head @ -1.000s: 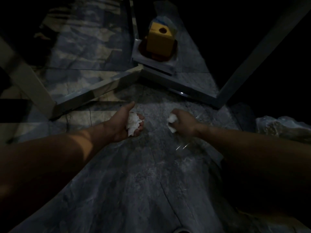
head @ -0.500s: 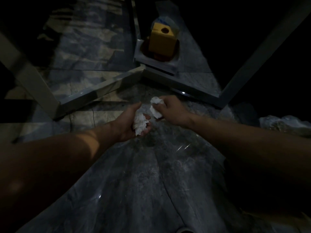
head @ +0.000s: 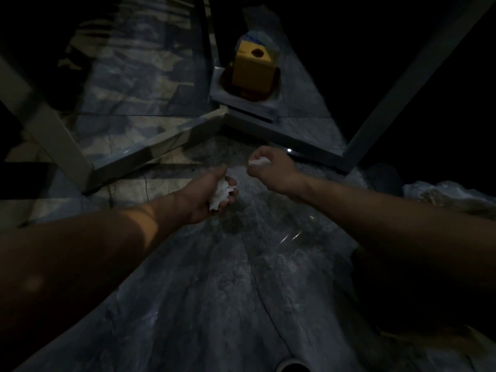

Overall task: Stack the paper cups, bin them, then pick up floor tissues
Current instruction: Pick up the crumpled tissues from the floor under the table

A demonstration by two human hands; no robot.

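The scene is dim. My left hand [head: 206, 196] is cupped palm-up over the grey stone floor and holds a crumpled white tissue wad [head: 221, 194]. My right hand [head: 271, 167] is a closed fist a little farther away and to the right, with a smaller white tissue [head: 258, 162] poking out at the thumb side. The two hands are apart, a short gap between them. No paper cups are visible.
A yellow box with a round hole [head: 253, 67] stands on a pale square base [head: 241, 103] beyond the hands. Pale frame bars [head: 53, 130] run on the left and a grey bar [head: 418, 68] on the right. A clear plastic bag [head: 451, 196] lies at the right edge.
My right hand rose with its tissue, swung in close to the left hand, then drew back to the right and slightly farther away. The left hand kept its tissue and barely shifted.
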